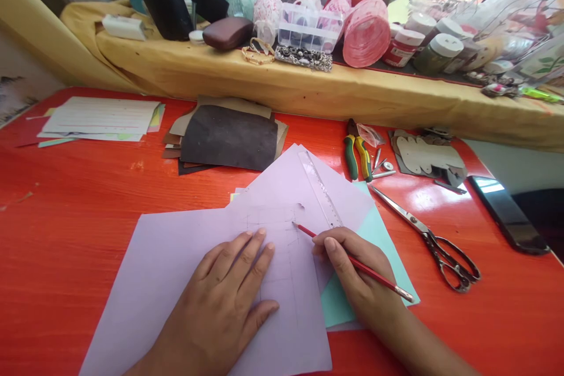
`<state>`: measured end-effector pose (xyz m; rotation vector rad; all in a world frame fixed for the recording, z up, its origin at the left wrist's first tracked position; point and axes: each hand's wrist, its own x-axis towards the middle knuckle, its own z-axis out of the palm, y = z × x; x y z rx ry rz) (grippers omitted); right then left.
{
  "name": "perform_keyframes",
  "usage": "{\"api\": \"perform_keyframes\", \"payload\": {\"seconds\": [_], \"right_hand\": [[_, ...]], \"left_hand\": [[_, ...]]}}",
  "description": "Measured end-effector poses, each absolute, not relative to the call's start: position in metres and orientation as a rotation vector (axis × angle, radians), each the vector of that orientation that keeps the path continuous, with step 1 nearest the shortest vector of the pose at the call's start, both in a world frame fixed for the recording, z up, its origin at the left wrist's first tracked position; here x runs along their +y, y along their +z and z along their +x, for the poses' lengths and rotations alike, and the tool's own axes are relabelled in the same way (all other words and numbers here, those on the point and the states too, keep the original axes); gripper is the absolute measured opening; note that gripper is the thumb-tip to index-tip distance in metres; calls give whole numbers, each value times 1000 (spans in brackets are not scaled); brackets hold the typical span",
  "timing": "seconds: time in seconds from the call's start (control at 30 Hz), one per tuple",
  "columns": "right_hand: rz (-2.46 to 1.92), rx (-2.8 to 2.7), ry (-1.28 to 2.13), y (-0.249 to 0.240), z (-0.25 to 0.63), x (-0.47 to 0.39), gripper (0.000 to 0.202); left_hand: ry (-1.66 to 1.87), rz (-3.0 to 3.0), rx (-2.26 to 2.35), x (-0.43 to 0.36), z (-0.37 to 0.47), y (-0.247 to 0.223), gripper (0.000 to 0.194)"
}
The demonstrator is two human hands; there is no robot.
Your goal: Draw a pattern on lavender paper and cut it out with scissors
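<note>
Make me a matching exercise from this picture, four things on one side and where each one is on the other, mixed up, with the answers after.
Things
1. Left hand
2. Pencil
3. Ruler
4. Scissors

Places
A. On the red table, between the turquoise paper and the phone
B. Palm down on the front purple sheet
C. In the grip of the right hand
D. Lying on the rear purple paper

Pairs: 1-B, 2-C, 3-D, 4-A
</note>
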<state>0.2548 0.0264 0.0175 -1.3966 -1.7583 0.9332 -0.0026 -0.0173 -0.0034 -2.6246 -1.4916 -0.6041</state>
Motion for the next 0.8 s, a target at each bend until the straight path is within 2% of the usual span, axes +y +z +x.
{"api": "perform_keyframes", "payload": {"seconds": [0.8], "right_hand": [[-1372,-1637,975,20,254,26,31]], "left_hand": [[-583,-2625,-1482,-17,-3,-3,49]]}}
